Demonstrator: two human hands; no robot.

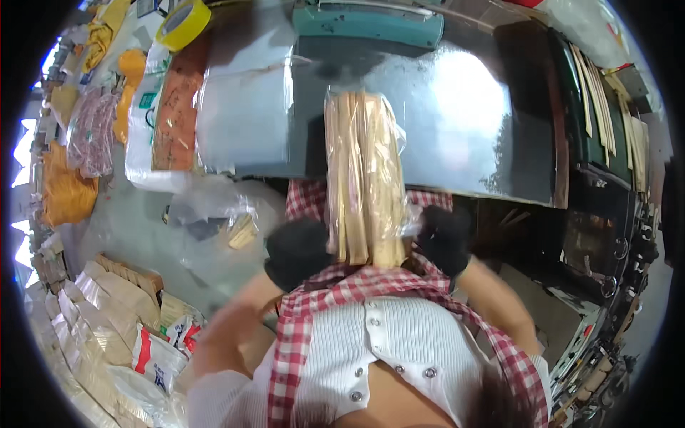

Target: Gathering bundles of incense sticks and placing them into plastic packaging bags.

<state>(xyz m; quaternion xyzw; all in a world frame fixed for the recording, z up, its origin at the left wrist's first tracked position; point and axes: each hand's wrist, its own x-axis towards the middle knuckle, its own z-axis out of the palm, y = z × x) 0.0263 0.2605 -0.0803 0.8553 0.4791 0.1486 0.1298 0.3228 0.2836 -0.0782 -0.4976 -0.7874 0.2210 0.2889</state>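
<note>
Left hand (298, 251), black glove, was at the lower left edge of a clear bag of wooden sticks (365, 182); right hand (446, 241), also gloved, was by loose plastic at its lower right side. Both blurred: could not tell whether the fingers were open or closed on it. Bag lay between the two hands, reaching forward of the fingers over a shiny table (246, 139). Checked apron (292, 332) behind the fingers. Yellow tape (187, 23) well forward and left of the left fingers.

Sticks (347, 178) are tan, gloves (298, 250) black, the apron (290, 357) checked (red and white).
</note>
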